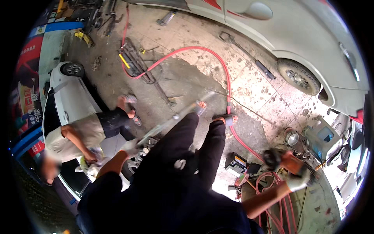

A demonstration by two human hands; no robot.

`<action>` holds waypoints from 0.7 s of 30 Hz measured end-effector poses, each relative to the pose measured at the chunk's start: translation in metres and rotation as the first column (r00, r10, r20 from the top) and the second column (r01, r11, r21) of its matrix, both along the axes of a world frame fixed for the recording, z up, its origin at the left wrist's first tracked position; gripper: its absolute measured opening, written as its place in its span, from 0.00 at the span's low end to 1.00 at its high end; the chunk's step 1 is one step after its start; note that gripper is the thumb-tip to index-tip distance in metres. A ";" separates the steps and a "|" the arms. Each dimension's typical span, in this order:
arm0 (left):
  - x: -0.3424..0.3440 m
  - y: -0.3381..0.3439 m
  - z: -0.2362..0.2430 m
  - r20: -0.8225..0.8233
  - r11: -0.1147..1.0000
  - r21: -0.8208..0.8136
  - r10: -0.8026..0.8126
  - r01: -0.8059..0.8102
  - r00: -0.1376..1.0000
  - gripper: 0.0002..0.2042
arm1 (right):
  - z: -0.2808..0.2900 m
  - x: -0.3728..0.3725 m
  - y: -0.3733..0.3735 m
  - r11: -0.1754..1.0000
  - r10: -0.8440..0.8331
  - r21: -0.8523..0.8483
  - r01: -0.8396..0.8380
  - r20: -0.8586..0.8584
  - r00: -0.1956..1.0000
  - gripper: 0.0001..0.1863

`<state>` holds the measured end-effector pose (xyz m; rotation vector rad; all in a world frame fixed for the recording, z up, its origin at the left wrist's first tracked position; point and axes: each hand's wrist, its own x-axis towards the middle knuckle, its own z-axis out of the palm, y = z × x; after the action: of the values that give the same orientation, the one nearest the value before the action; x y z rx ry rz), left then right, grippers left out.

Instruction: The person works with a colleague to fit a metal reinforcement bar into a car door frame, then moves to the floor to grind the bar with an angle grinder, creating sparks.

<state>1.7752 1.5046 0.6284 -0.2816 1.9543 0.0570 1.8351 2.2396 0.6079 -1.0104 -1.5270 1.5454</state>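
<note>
Fingers of our left hand [130, 147] wrap the pole [156, 130] at eight o'clock; those of our right hand [299, 181] close round the orange tool [290, 163] at four, our forearms reaching wide apart. Our pole slants toward two o'clock, its far end blurred; our tool's dark head points to ten. Around us, floor [200, 80] spreads at twelve, bounded by the grey car [300, 35] at two, the white car [76, 93] and a co-worker [80, 130] near nine, while the red hose [228, 91] arcs from twelve to four.
</note>
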 end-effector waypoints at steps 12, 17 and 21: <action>-0.069 -0.019 -0.008 -0.220 0.824 0.326 -0.412 0.465 0.884 0.24 | 0.542 0.070 0.010 0.709 -0.250 0.552 0.439 -0.386 0.888 0.22; -0.130 0.058 0.001 -0.427 0.668 0.404 -0.466 0.625 0.775 0.27 | 0.577 0.145 -0.001 0.596 -0.315 0.617 0.514 -0.409 0.856 0.21; -0.158 0.186 0.035 -0.491 0.547 0.484 -0.475 0.683 0.730 0.27 | 0.602 0.171 -0.007 0.514 -0.376 0.677 0.528 -0.376 0.847 0.21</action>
<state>1.6168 1.6902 0.6635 0.9188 2.1039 0.3408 2.0061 2.2328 1.2101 -0.6434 -1.4070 0.4740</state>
